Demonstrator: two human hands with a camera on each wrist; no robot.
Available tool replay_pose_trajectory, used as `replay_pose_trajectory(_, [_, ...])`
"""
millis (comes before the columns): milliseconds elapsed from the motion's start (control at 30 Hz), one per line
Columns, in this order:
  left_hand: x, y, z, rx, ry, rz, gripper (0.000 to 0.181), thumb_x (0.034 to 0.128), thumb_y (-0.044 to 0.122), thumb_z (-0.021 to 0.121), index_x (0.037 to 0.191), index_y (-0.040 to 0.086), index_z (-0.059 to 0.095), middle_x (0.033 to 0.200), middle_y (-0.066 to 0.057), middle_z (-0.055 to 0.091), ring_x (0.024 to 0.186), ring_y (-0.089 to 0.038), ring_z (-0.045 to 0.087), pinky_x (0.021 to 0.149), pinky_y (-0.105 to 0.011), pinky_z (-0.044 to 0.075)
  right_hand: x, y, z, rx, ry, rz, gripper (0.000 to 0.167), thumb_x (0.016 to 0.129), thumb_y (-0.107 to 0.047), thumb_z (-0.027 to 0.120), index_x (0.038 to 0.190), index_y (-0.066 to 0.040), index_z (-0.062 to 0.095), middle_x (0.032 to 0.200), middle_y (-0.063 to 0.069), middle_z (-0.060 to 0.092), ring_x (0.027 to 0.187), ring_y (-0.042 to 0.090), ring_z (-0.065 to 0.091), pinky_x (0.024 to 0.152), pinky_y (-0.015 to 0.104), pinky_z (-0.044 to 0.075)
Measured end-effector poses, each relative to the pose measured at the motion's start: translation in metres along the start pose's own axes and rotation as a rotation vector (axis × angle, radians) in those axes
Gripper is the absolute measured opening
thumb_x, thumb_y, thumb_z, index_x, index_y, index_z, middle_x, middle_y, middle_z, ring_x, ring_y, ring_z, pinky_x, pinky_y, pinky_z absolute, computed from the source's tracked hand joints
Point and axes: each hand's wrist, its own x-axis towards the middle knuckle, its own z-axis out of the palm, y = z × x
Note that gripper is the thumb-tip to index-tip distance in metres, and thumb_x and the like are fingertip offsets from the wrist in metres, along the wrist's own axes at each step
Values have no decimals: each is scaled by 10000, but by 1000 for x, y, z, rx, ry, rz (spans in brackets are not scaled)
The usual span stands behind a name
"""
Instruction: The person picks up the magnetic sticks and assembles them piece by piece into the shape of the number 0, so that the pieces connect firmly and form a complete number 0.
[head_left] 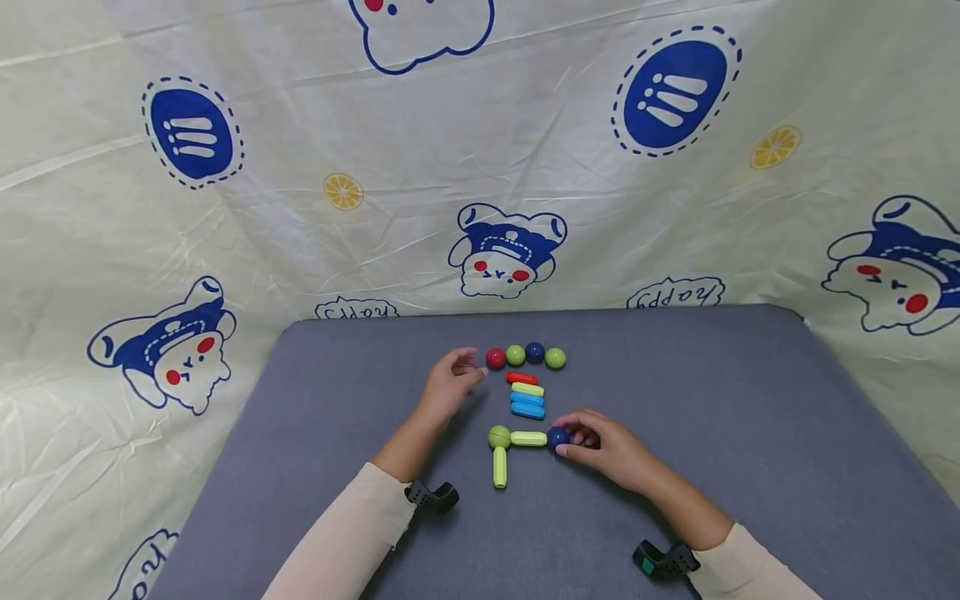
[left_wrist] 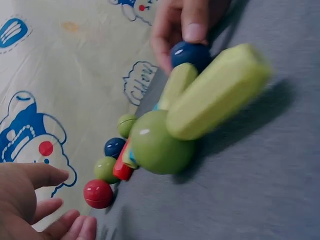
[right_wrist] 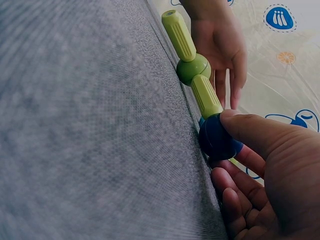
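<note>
My right hand (head_left: 611, 452) pinches a dark blue ball (right_wrist: 216, 137) between thumb and fingers. This ball sits at the end of a yellow-green rod (head_left: 528, 438), whose other end meets a green ball (head_left: 498, 437). From that green ball a second yellow-green rod (head_left: 500, 468) points toward the near edge, making an L shape. My left hand (head_left: 448, 387) is held beside the red ball (head_left: 495, 358) at the left end of a row, fingers loosely bent and holding nothing. In the left wrist view its fingers are apart from the red ball (left_wrist: 98, 194).
Right of the red ball stand a green ball (head_left: 515, 355), a dark blue ball (head_left: 535, 352) and another green ball (head_left: 556, 358). Below them lie a red rod (head_left: 522, 378), a yellow-green rod (head_left: 528, 389) and two blue rods (head_left: 528, 411). A printed cloth (head_left: 405, 242) hangs behind the grey table (head_left: 712, 400).
</note>
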Motion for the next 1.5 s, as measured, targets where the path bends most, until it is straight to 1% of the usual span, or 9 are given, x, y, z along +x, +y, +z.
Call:
replay_pose_trajectory(133, [11,0,1,-48,-20,-43,457,927,137,710,1358,42,594,1339,-174,618,1146,-296,629,930,-398,561,0,0,0,4,-3,-6,349,907,-331,765,1224,-208,688,1039,-31,629,882,81,560,769,224,480])
replay_pose_trajectory(233, [18,0,1,-50,-27,-61,478,926,139,711,1375,38,585,1355,-174,615,1152,-295,634,945,-408,557,1,1,0,3,-4,-10,347,907,-336,765,1222,-211,689,1033,-33,626,880,80,560,769,222,482])
replay_pose_trajectory(433, [29,2,5,-30,-33,-71,490,923,133,713,1387,40,586,1382,-174,605,1168,-295,628,941,-395,558,1,1,1,9,-7,-8,340,908,-337,764,1218,-220,687,1038,-32,625,879,82,562,764,223,483])
replay_pose_trajectory(567, [33,2,9,-17,-41,-66,482,920,114,715,1382,44,597,1405,-160,597,1186,-296,617,962,-401,553,1,2,1,7,-6,-3,339,911,-339,761,1219,-221,686,1040,-29,622,881,82,559,766,223,482])
replay_pose_trajectory(767, [35,4,17,45,-34,-24,441,908,86,727,1340,56,645,1375,-160,615,1199,-306,609,977,-419,546,0,2,0,1,1,-8,339,910,-332,762,1218,-214,687,1040,-31,623,880,72,558,767,222,484])
replay_pose_trajectory(1000, [39,1,22,115,-4,21,300,895,54,740,1195,47,730,1224,-151,701,1109,-291,645,932,-389,552,0,1,0,-5,-2,-2,341,908,-341,763,1218,-221,687,1036,-30,623,882,86,558,763,224,479])
replay_pose_trajectory(1200, [39,-3,19,176,31,31,254,896,81,752,1150,81,750,1181,-119,718,1080,-274,641,898,-373,549,2,2,1,-13,4,-14,340,906,-340,766,1216,-224,689,1030,-37,622,878,75,559,764,221,481])
replay_pose_trajectory(1367, [35,-5,15,215,30,42,246,895,94,759,1140,83,747,1168,-112,720,1079,-278,630,920,-400,546,2,2,0,-2,4,-22,337,909,-325,765,1215,-205,690,1029,-25,623,871,77,557,759,221,479])
replay_pose_trajectory(1500, [28,-7,8,244,4,42,240,894,97,763,1132,80,745,1153,-106,725,1065,-262,632,894,-377,558,1,1,-1,6,3,-23,335,914,-324,760,1214,-191,691,1033,-12,625,871,75,551,754,218,474])
